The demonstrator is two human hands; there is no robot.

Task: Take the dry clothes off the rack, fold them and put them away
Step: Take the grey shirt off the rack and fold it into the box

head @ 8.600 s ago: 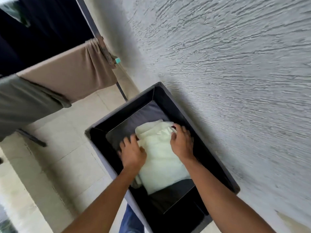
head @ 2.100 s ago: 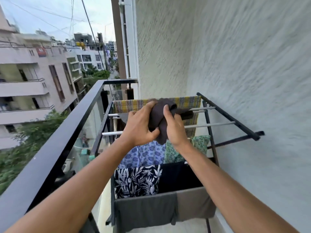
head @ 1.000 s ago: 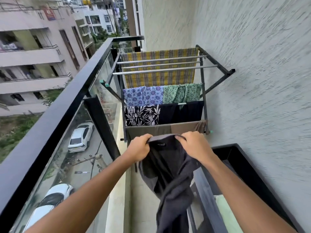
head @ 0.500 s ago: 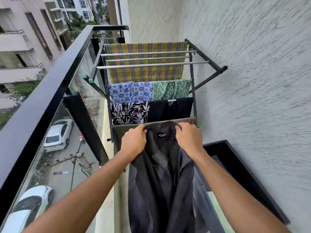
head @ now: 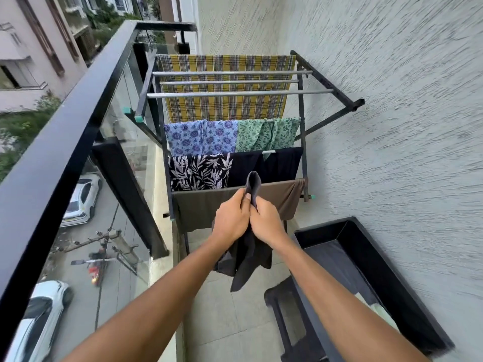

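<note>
A dark grey garment [head: 247,257] hangs folded lengthwise from both my hands, in front of the drying rack [head: 302,121]. My left hand [head: 231,218] and my right hand [head: 266,222] grip its top edge side by side, knuckles touching, with a fold of cloth sticking up between them. On the rack hang a yellow checked cloth [head: 224,108], a blue floral piece [head: 201,137], a green floral piece [head: 266,133], a black leaf-print piece [head: 198,172], a dark navy piece [head: 277,163] and a brown one [head: 203,210]. A black storage box [head: 392,278] stands at lower right, a pale folded cloth [head: 379,312] inside.
A textured grey wall [head: 392,126] runs along the right. A black railing [head: 65,131] with glass panels borders the left, with a street and parked cars far below. A dark stool [head: 285,314] stands beside the box. Tiled balcony floor [head: 230,322] lies between railing and box.
My hands have come together, doubling the spread dark garment in half lengthwise. Earlier I lifted it off the rack's top bars and opened it out by its upper edge.
</note>
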